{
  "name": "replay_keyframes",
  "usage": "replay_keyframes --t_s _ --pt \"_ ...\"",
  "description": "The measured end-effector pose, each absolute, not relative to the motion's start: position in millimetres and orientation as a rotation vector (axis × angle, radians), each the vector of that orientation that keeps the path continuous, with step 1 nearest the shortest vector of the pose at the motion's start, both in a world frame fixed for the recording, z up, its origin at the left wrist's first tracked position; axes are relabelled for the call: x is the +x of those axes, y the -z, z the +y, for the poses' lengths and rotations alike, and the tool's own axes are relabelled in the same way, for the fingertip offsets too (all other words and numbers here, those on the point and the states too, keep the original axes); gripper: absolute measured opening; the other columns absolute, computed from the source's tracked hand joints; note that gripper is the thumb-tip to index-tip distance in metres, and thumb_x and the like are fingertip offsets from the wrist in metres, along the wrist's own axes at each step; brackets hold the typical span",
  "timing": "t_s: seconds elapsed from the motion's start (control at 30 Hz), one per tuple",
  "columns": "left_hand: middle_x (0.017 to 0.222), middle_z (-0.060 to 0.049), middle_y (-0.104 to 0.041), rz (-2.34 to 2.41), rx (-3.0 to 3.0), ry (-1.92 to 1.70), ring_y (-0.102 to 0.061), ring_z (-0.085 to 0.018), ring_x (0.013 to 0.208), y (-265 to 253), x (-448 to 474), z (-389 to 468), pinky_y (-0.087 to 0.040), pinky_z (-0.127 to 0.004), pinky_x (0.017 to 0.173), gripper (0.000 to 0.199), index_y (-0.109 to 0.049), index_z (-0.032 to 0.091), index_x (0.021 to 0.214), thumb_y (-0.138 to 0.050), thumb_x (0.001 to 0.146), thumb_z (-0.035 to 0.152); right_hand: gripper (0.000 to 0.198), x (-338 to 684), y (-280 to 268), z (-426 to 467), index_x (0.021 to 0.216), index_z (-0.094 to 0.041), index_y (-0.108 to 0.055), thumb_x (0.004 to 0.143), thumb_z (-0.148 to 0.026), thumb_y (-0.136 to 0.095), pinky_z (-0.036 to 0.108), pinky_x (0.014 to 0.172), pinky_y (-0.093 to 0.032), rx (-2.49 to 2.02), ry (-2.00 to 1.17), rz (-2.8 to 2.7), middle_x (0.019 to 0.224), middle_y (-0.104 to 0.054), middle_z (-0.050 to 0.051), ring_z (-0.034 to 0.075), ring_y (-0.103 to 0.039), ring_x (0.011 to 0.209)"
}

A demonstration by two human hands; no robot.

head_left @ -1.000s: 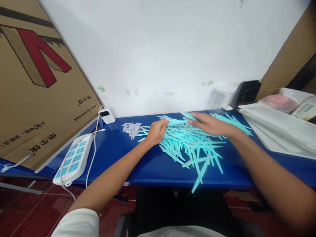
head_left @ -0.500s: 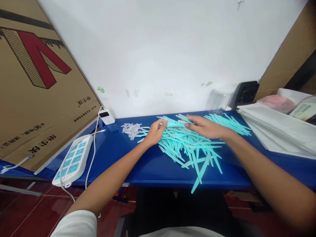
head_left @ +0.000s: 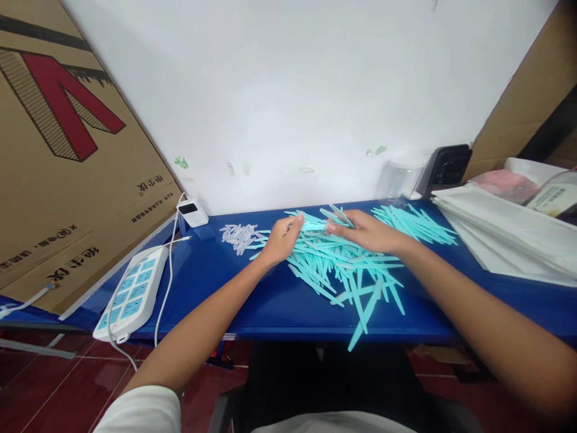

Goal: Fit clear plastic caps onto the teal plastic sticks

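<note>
My left hand [head_left: 282, 238] is closed around the near end of a slim turquoise eyebrow razor [head_left: 312, 227], its thumb on top. At the other end of that razor, my right hand [head_left: 367, 231] has thumb and fingers drawn together; one or more other razors [head_left: 339, 215] stick out from between its fingers. Below both hands spreads a loose pile of the same turquoise razors [head_left: 331, 261], some reaching over the table's front edge. Left of the pile lies a small heap of translucent pale caps [head_left: 238, 238].
A second bunch of turquoise razors [head_left: 417, 225] lies at right, beside stacked white sheets [head_left: 500, 234]. A clear container [head_left: 403, 180] and a black device [head_left: 448, 168] stand by the wall. At left are a power strip [head_left: 133, 294], a white device [head_left: 193, 211] and a large carton [head_left: 67, 168].
My right hand has moved slightly left, closer to my left hand, and its fingers have closed in. The razors between its fingers now stand out more. The view has shifted slightly.
</note>
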State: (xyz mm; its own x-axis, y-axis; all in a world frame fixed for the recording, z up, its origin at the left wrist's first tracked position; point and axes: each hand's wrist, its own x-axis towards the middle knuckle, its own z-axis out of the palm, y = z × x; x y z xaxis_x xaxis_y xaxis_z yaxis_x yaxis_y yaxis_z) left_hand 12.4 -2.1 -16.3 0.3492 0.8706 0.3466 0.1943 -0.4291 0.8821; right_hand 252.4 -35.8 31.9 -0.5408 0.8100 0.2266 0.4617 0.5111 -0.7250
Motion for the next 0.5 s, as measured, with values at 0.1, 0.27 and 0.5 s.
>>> replay_keyframes --t_s 0.1,0.27,0.5 --pt "0.061 0.007 -0.02 0.902 1.701 -1.106 -0.017 -0.009 0.05 14 9 3 -0.017 -0.025 0.046 0.058 -0.029 0.024 0.072 -0.051 0.095 0.073 0.047 257 -33 -35 0.101 -0.022 -0.072 0.098 -0.065 -0.054 0.04 0.086 -0.05 -1.035 -0.842 -2.198 0.098 -0.073 0.008 0.027 -0.067 0.092" --pt "0.06 0.008 -0.023 0.908 1.643 -1.152 -0.019 -0.007 0.048 7 -17 18 -0.019 -0.023 0.044 0.062 -0.031 0.024 0.069 -0.058 0.089 0.076 0.054 277 -35 -30 0.112 -0.022 -0.074 0.095 -0.07 -0.056 0.047 0.096 -0.05 -1.199 -0.76 -2.084 0.121 -0.073 0.014 0.036 -0.066 0.114" --pt "0.057 0.007 -0.027 0.897 1.79 -0.986 -0.024 -0.01 0.045 13 -9 6 -0.022 -0.026 0.045 0.063 -0.05 0.021 0.074 -0.04 0.096 0.08 0.051 271 -37 -33 0.108 -0.022 -0.072 0.096 -0.069 -0.056 0.04 0.087 -0.051 -1.059 -0.821 -2.176 0.113 -0.074 0.01 0.031 -0.067 0.102"
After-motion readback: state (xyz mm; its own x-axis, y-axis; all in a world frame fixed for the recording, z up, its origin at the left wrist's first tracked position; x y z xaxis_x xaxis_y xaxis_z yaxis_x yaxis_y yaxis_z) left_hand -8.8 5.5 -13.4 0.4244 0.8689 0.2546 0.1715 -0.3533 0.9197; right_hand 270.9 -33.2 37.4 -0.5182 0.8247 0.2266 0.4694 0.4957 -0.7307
